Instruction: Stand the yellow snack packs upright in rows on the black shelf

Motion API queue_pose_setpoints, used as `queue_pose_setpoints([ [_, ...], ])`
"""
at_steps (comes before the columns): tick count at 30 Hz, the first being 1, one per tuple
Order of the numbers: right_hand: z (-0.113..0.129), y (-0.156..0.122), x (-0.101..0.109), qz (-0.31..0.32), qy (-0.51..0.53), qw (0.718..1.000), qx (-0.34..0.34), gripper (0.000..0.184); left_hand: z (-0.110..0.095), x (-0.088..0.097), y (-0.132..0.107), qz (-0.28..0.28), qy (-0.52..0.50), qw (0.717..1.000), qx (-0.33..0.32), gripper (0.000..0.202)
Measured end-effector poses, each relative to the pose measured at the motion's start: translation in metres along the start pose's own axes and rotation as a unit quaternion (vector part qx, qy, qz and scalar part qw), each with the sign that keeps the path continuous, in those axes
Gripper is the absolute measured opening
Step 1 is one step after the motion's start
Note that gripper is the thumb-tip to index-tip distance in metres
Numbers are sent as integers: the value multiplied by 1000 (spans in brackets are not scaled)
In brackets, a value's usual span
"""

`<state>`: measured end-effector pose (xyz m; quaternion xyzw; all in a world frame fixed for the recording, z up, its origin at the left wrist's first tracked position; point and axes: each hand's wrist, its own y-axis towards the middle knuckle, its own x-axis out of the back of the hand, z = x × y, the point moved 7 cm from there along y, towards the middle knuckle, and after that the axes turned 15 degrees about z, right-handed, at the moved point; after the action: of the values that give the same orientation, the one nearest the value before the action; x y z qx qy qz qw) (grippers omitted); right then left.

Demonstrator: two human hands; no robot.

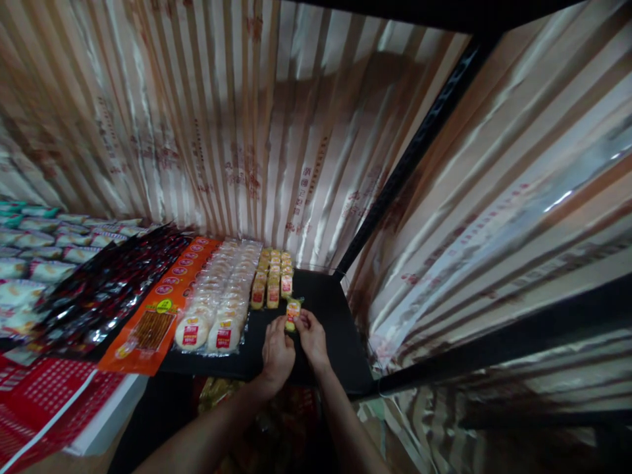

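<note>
Between my two hands is a small yellow snack packet (293,312) with a red and white label, held upright just above the black shelf (340,316). My left hand (278,352) pinches its left side and my right hand (313,339) its right side. Right behind it stand rows of matching small yellow packets (273,291). Clear-wrapped round white crackers (224,329) lie in two rows to their left.
Orange snack packs (143,329), dark red shiny packets (108,289) and white bags (24,303) fill the shelf's left. A red basket (44,401) stands front left. A black metal post (409,158) rises at the right corner, with striped sheeting (237,118) behind.
</note>
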<state>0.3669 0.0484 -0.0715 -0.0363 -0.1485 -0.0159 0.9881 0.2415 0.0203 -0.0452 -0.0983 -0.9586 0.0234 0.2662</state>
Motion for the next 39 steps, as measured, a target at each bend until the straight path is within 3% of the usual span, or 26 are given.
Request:
queue_pose_setpoints([
  [17,11,49,-2,-35,-96,995,25,33,-3,-2,32,14,29,997,-69,65],
  [23,7,50,-4,-74,-90,992,57,34,2,-2,35,4,46,996,-80,64],
  [28,5,49,-8,-65,-97,991,60,43,8,-2,36,-5,56,994,-94,63],
  [39,16,48,-15,-55,-176,981,66,45,20,-8,39,3,46,996,-83,66],
])
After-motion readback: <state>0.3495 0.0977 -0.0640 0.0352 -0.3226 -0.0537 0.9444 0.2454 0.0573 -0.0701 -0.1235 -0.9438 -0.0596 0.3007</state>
